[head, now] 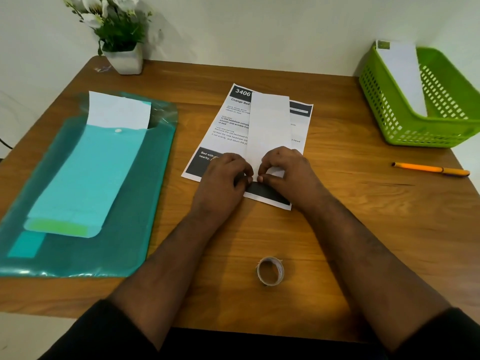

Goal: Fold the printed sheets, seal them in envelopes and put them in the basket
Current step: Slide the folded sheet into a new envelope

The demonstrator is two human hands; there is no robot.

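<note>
Two hands: left hand (228, 172) and right hand (283, 167) both pinch the near end of the white envelope (268, 126), apparently to work its flap.
Printed sheet (220, 131): flat under the envelope, unfolded, likely next.
Basket (415, 131): far right on the surface (363, 216), one sealed envelope (401, 66) leaning inside.
Tape roll (270, 271): kept near for sealing.
Spare envelopes (85, 172): left, on a green folder (145, 203).

Wooden table (363, 229): brown grain top, rounded far-left corner, near edge facing camera. Wall (259, 27): plain off-white, directly behind table's far edge. Potted plant (117, 29): white flowers, green leaves, white square pot, at far-left corner against wall. Light: soft, even; faint shadows.
</note>
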